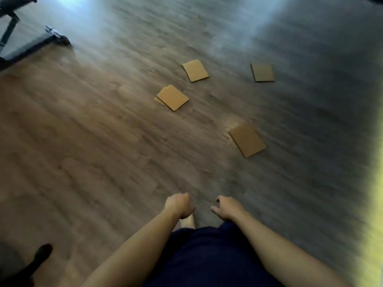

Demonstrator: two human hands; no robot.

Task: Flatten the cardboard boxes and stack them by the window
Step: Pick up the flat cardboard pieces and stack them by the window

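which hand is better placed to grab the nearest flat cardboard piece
Probably the right hand: the nearest cardboard piece lies ahead on its side. The left hand sits further across. Both hold nothing.

Matt brown cardboard pcs (172,97) on wood-grain floor (83,141) w/ slight sheen.
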